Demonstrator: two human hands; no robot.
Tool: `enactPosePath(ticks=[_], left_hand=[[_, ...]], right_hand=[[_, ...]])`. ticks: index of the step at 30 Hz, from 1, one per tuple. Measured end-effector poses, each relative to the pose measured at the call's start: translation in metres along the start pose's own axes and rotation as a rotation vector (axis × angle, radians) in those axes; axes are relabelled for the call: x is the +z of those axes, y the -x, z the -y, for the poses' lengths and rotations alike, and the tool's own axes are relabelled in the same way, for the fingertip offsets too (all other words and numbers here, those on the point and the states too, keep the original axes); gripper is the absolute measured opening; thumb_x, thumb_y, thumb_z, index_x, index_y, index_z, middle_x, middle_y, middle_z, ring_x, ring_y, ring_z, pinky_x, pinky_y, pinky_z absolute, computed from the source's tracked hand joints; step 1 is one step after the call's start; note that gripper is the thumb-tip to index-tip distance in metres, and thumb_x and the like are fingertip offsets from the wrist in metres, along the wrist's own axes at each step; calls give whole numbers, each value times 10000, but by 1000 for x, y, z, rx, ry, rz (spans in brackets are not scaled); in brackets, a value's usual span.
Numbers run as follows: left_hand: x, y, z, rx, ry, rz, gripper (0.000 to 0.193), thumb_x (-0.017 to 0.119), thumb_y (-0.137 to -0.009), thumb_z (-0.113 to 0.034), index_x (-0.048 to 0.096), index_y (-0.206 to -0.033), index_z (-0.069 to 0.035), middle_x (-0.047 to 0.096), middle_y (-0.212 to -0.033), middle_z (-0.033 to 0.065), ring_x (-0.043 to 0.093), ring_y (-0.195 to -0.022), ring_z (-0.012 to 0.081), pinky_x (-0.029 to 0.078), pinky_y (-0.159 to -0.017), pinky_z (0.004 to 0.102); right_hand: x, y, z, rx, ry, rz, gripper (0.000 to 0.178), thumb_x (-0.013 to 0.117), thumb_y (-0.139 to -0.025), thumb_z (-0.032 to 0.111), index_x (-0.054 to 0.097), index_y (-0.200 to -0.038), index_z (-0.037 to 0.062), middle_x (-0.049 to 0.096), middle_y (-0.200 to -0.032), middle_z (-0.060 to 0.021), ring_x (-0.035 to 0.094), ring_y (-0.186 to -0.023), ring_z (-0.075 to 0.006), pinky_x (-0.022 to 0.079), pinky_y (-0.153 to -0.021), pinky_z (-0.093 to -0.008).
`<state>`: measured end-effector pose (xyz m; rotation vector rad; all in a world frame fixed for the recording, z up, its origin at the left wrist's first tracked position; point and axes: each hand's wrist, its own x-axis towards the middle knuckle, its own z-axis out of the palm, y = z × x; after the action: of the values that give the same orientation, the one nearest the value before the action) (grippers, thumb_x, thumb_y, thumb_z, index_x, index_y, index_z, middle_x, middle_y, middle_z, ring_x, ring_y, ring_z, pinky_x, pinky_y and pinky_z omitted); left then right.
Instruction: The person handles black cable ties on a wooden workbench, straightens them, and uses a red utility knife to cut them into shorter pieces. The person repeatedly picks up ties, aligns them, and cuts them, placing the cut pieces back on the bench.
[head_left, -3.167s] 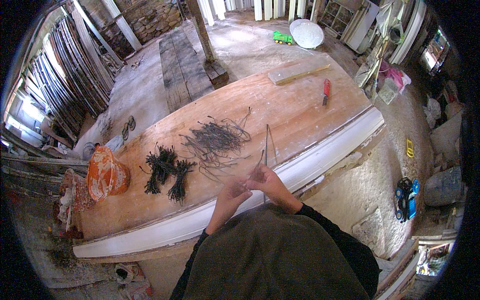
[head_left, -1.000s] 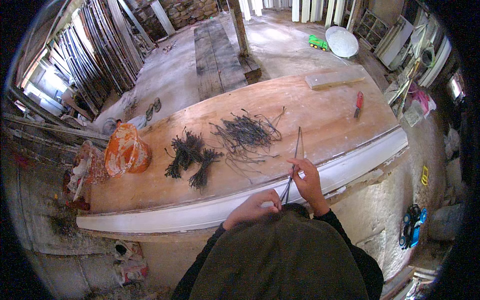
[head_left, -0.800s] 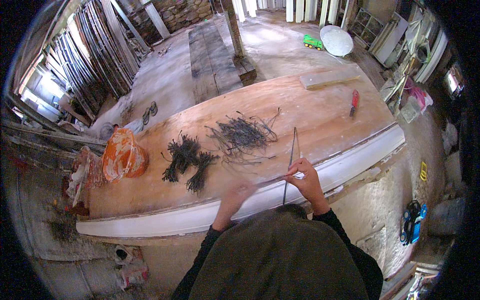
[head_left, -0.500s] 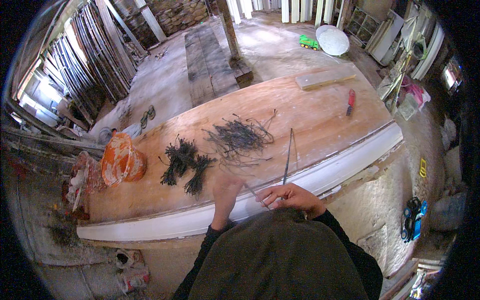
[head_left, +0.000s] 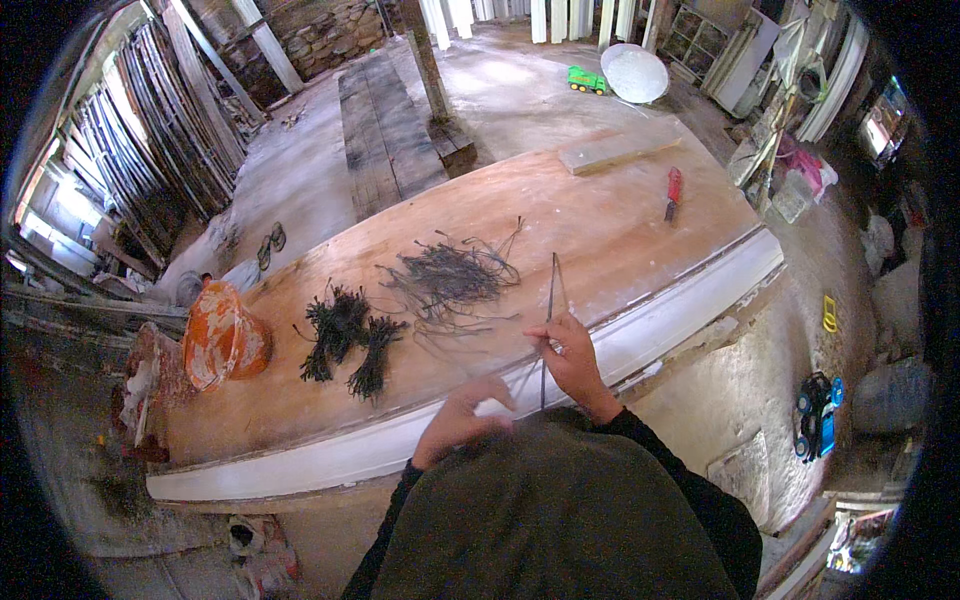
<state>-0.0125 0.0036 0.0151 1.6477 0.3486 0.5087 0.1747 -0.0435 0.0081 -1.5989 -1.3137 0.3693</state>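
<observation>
Over the white edge of the wooden board (head_left: 260, 420), my right hand (head_left: 572, 368) pinches a thin dark cord (head_left: 545, 385) between thumb and fingers. A dark strand stretches from there across the board, away from me. My left hand (head_left: 462, 422), smeared by motion, is curled just left of it, near the white edge; whether it grips a cord is unclear. Farther out lies a loose tangled heap of dark cords (head_left: 455, 275) with knotted ends. Left of that heap are two tight bundles of the same cords, one larger bundle (head_left: 337, 325) and one smaller bundle (head_left: 377, 357).
An orange, white-smeared bucket (head_left: 226, 335) stands at the board's left end. Toward the right end lie a red-handled knife or tool (head_left: 673, 193) and a flat wood piece (head_left: 610, 153). Beyond, on the floor, are a green toy truck (head_left: 586, 80) and a white round basin (head_left: 635, 73).
My right hand has risen and moved outward along the cord. My left hand has dropped back toward my body, its fingers now blurred. The whole view has shifted slightly.
</observation>
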Motion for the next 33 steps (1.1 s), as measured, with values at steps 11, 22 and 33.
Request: enactPosePath(ticks=[11, 22, 33], left_hand=[[-29, 8, 44, -153, -363, -799, 48, 607, -609, -46, 559, -601, -44, 508, -634, 41, 484, -651, 163, 367, -602, 257], [1, -5, 11, 54, -144, -107, 61, 556, -730, -100, 537, -733, -43, 507, -716, 44, 481, -735, 188, 375, -692, 282], [-16, 3, 7, -217, 28, -530, 88, 629, -631, -65, 548, -642, -32, 501, -649, 30, 482, -668, 144, 377, -636, 254]], right_hand=[[-20, 3, 33, 113, -802, 899, 198, 659, -640, 171, 601, -785, 49, 509, -974, -84, 455, -945, -201, 320, -834, -301], [-10, -2, 6, 231, -398, 249, 115, 621, -640, 38, 507, -651, 35, 498, -638, -10, 458, -622, -98, 374, -622, -238], [-15, 0, -4, 143, -349, 146, 79, 641, -647, 108, 599, -683, 50, 476, -788, -26, 448, -766, -147, 350, -703, -255]])
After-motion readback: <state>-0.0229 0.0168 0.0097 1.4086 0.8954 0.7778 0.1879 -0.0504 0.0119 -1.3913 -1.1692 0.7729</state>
